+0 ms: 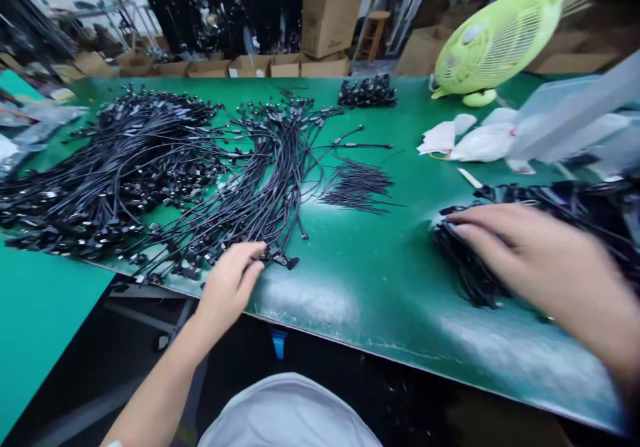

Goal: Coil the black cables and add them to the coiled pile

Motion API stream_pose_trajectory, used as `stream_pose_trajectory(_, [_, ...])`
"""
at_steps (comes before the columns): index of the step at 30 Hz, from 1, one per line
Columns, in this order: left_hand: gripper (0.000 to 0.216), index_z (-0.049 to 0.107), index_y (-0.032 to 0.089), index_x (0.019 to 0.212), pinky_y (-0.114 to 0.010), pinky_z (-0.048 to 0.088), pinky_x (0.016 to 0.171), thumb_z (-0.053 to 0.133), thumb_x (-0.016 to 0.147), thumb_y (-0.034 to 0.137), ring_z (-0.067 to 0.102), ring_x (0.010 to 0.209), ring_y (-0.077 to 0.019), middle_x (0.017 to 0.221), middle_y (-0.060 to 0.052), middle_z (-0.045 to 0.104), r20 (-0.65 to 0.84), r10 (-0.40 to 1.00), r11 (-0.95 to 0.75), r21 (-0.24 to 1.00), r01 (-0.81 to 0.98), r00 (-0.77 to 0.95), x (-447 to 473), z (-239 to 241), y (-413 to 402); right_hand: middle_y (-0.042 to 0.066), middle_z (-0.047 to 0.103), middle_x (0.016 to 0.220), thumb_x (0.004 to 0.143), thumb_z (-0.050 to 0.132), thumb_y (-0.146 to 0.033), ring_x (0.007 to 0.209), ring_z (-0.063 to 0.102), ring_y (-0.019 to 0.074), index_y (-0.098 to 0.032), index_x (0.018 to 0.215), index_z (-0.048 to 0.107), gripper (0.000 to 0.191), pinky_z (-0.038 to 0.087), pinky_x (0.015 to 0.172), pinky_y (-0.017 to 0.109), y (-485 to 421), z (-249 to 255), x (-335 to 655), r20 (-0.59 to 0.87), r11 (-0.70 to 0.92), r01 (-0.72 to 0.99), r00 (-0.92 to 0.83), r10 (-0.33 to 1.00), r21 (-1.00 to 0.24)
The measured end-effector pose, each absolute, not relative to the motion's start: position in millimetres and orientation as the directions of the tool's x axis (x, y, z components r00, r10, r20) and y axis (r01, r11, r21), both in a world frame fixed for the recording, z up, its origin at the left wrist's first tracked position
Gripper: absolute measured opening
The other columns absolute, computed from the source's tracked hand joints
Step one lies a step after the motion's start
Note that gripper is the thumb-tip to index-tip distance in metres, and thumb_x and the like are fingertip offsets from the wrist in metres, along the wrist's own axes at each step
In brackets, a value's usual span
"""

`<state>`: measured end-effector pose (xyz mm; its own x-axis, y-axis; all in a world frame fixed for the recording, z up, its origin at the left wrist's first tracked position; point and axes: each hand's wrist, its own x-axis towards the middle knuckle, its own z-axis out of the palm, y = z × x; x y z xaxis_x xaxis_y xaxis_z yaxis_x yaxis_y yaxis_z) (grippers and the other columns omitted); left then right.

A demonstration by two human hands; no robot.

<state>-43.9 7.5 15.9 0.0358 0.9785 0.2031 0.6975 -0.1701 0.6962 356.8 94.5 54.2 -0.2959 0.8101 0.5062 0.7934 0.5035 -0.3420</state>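
Note:
Two large, tangled spreads of thin black cables with moulded plugs cover the left and middle of the green workbench mat point(360, 280). My left hand point(230, 290) is at the near end of the middle spread point(250, 193), with its fingers closed on a black cable plug point(277, 257). My right hand point(530, 263), slightly blurred, lies over a dense bundle of black cables point(473, 263) at the right. Its fingers wrap over the bundle, and the palm hides much of it.
A pile of short black wires point(357, 187) and a small heap of black plugs point(367, 92) lie on the mat. White bags point(483, 143) and a clear plastic sheet point(575, 113) lie at the right, beside a lime-green fan point(493, 40). Cardboard boxes point(330, 17) line the far side.

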Motion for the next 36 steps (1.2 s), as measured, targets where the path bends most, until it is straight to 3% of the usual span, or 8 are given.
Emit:
stream_pose_trajectory(4, [0.033, 0.058, 0.018, 0.123, -0.046, 0.044, 0.099, 0.049, 0.094, 0.031, 0.055, 0.114, -0.0281, 0.121, -0.014, 0.061, 0.288, 0.957, -0.158, 0.408, 0.899, 0.037, -68.6, 12.0, 42.9, 0.007, 0.068, 0.103, 0.097, 0.043, -0.034, 0.092, 0.064, 0.0227, -0.025, 0.101, 0.068, 0.028, 0.051, 0.079, 0.039, 135.8, 23.6, 232.5, 0.301, 0.712, 0.612, -0.646, 0.701, -0.345])
stream_pose_trajectory(8, [0.024, 0.063, 0.019, 0.108, -0.042, 0.047, 0.093, 0.042, 0.096, 0.022, 0.058, 0.101, -0.0244, 0.106, -0.01, 0.063, 0.237, 0.959, -0.235, 0.369, 0.899, 0.153, -70.5, 3.8, 58.5, 0.012, 0.06, 0.123, 0.095, 0.043, -0.018, 0.103, 0.059, 0.0227, -0.018, 0.118, 0.062, 0.03, 0.046, 0.081, 0.036, 181.0, 15.3, 133.2, 0.308, 0.857, 0.503, -0.802, 0.511, -0.111])
stream_pose_trajectory(13, [0.03, 0.054, 0.02, 0.12, -0.037, 0.048, 0.085, 0.051, 0.093, 0.035, 0.06, 0.09, -0.0211, 0.1, -0.006, 0.061, 0.19, 0.979, -0.166, 0.516, 0.84, 0.077, -77.0, 7.4, 55.8, 0.011, 0.064, 0.093, 0.098, 0.039, -0.018, 0.089, 0.055, 0.021, -0.013, 0.092, 0.064, 0.026, 0.039, 0.077, 0.035, 196.9, 30.7, 82.7, 0.219, 0.918, 0.327, -0.935, 0.279, 0.226])
stream_pose_trajectory(19, [0.008, 0.05, 0.022, 0.09, -0.035, 0.044, 0.09, 0.051, 0.092, 0.029, 0.057, 0.098, -0.02, 0.1, -0.007, 0.06, 0.444, 0.893, -0.289, 0.691, 0.663, -0.074, -83.9, 19.1, 33.3, 0.007, 0.064, 0.1, 0.101, 0.027, -0.015, 0.088, 0.053, 0.0164, -0.017, 0.098, 0.061, 0.034, 0.037, 0.083, 0.032, 142.6, 73.3, 94.9, 0.472, 0.895, 0.207, -0.881, -0.005, 0.396])
stream_pose_trajectory(22, [0.017, 0.048, 0.021, 0.099, -0.029, 0.047, 0.072, 0.055, 0.091, 0.034, 0.058, 0.075, -0.0147, 0.087, -0.003, 0.061, 0.292, 0.948, -0.22, 0.887, 0.407, -0.125, -84.1, 28.5, 12.4, 0.004, 0.064, 0.1, 0.1, 0.027, -0.016, 0.085, 0.052, 0.0155, -0.021, 0.101, 0.061, 0.034, 0.037, 0.086, 0.032, 132.5, 86.7, 96.5, 0.438, 0.886, 0.167, -0.898, -0.045, 0.433])
stream_pose_trajectory(25, [0.021, 0.053, 0.019, 0.102, -0.021, 0.037, 0.05, 0.053, 0.093, 0.038, 0.041, 0.047, -0.0076, 0.06, 0.005, 0.05, 0.054, 0.992, -0.047, 0.997, 0.055, -0.117, -90.6, 49.7, -18.1, 0.007, 0.063, 0.094, 0.099, 0.03, -0.016, 0.083, 0.053, 0.0172, -0.02, 0.1, 0.061, 0.031, 0.037, 0.085, 0.033, 164.9, 87.3, 95.6, 0.339, 0.902, 0.219, -0.937, 0.088, 0.372])
stream_pose_trajectory(30, [0.024, 0.056, 0.017, 0.079, -0.017, 0.027, 0.039, 0.057, 0.092, 0.037, 0.024, 0.037, -0.0039, 0.045, 0.009, 0.03, -0.072, 0.996, 0.046, 0.917, -0.396, -0.051, -123.1, 79.2, -77.6, 0.016, 0.063, 0.106, 0.094, 0.035, -0.011, 0.094, 0.056, 0.0223, -0.011, 0.1, 0.062, 0.028, 0.041, 0.078, 0.033, 246.8, 102.6, 97.7, 0.415, 0.677, 0.736, -0.625, 0.661, 0.03])
stream_pose_trajectory(36, [0.018, 0.057, 0.015, 0.078, -0.011, 0.036, 0.04, 0.07, 0.083, 0.026, 0.05, 0.052, -0.0045, 0.067, 0.001, 0.056, -0.211, 0.933, 0.026, 0.847, -0.531, -0.293, -154.1, 70.1, -91.8, 0.013, 0.065, 0.11, 0.098, 0.035, -0.021, 0.107, 0.059, 0.024, -0.012, 0.121, 0.056, 0.032, 0.04, 0.092, 0.043, 228.1, 161.5, 111.3, 0.632, 0.612, 0.73, -0.326, 0.703, -0.304])
